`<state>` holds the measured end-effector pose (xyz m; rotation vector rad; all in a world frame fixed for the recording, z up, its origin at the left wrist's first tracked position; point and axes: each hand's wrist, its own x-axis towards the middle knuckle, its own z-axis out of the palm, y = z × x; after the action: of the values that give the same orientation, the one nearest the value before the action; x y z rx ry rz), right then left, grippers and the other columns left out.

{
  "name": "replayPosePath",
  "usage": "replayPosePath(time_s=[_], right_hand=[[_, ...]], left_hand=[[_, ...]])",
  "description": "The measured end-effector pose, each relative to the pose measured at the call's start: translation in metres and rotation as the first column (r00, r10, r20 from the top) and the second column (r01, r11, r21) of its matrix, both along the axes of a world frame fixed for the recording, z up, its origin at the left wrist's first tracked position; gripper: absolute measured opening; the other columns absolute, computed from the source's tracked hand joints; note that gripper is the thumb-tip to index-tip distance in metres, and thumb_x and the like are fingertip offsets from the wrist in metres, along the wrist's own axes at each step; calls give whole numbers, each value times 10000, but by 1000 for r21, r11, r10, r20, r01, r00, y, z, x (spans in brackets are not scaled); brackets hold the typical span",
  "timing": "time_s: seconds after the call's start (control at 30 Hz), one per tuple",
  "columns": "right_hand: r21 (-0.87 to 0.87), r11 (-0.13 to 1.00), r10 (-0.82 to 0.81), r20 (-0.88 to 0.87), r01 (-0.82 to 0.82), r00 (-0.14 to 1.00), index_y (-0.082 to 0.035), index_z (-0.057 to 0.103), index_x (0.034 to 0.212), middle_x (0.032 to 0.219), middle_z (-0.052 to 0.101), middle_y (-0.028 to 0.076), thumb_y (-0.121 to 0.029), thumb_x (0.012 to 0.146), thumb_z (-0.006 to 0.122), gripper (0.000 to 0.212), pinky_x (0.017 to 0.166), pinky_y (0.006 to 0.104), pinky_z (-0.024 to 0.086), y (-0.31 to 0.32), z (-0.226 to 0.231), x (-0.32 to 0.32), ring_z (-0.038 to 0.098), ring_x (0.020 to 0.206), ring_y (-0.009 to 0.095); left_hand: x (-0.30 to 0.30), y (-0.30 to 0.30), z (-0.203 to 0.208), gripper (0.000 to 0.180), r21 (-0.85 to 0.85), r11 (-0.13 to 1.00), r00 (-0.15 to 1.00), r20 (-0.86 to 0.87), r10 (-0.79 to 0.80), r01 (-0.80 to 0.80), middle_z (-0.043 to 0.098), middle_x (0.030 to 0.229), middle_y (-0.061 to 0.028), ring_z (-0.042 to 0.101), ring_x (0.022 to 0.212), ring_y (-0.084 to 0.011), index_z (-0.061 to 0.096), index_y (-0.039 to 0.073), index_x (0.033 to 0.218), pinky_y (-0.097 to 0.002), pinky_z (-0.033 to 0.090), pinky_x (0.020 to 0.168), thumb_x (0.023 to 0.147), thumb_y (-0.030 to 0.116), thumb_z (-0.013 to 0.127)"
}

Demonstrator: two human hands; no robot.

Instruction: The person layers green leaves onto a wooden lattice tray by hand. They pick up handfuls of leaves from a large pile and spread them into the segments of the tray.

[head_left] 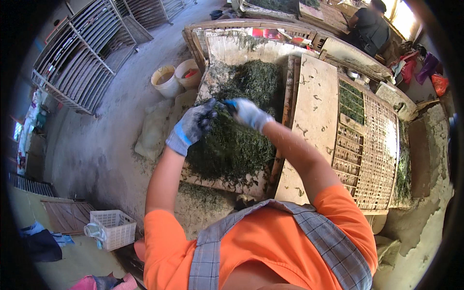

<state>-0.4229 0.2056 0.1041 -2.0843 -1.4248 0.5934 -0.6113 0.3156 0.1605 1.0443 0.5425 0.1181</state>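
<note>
A thick heap of dark green, stringy plant matter [232, 150] is spread over a pale board in front of me. Above the heap's left side is my left hand [193, 122], in a grey-blue knit glove with dark stained fingers. Its fingers are curled closed, and whatever is in them is hidden. Just to its right, my right hand [249, 114], gloved alike, is somewhat blurred. Its fingers bend down and inward toward the left hand. A little green stuff shows between the two hands, too small to tell apart from the heap behind.
Right of the heap lie a long pale board [311, 104] and a slatted wooden frame [372, 150]. Two buckets [166, 87] stand beyond on the left, near slatted racks [79, 58]. A white basket [113, 229] sits lower left. Another person [369, 29] is at the far right.
</note>
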Motion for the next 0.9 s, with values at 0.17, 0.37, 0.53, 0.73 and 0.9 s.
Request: replayPosePath(time_s=[0.17, 0.37, 0.53, 0.73, 0.9], right_hand=[[13, 996, -85, -306, 93, 948, -85, 604, 1232, 1105, 674, 140, -153, 905, 552, 339, 902, 322, 473, -99, -170, 9, 637, 994, 254], [287, 941, -183, -20, 181, 983, -91, 527, 1340, 1199, 623, 159, -78, 809, 694, 557, 955, 293, 444, -160, -105, 30, 594, 1082, 228], [342, 857, 151, -882, 386, 447, 4, 484, 1312, 1140, 626, 123, -363, 941, 543, 525, 935, 305, 462, -256, -67, 55, 598, 1013, 186], [288, 682, 347, -937, 673, 49, 44, 377, 1409, 900, 631, 124, -392, 962, 523, 642, 846, 378, 507, -414, -16, 126, 632, 865, 244], [180, 581, 333, -943, 794, -30, 26, 385, 1400, 817, 601, 39, -121, 970, 496, 468, 803, 353, 508, -594, -93, 279, 570, 773, 186]], left_hand=[[1, -27, 42, 374, -72, 990, 977, 168, 133, -122, 543, 821, 16, 378, 501, -33, 511, 77, 1325, -191, 301, 425, 983, 226, 489], [20, -88, 56, 335, 90, 977, 981, -27, 194, -191, 580, 781, 2, 374, 459, -27, 554, 67, 1260, -193, 297, 398, 978, 244, 514], [107, -222, 32, 359, -38, 994, 994, 47, -101, 103, 573, 657, 19, 435, 444, -22, 664, 76, 993, -181, 336, 387, 954, 417, 560], [227, -421, -56, 258, -319, 869, 925, 118, -361, 379, 586, 740, 18, 530, 565, -62, 591, 99, 1089, -180, 408, 463, 968, 325, 564], [316, -504, -80, 293, -105, 728, 715, -136, -686, 678, 610, 710, -41, 513, 475, -89, 579, 71, 1127, -223, 414, 395, 936, 290, 615]])
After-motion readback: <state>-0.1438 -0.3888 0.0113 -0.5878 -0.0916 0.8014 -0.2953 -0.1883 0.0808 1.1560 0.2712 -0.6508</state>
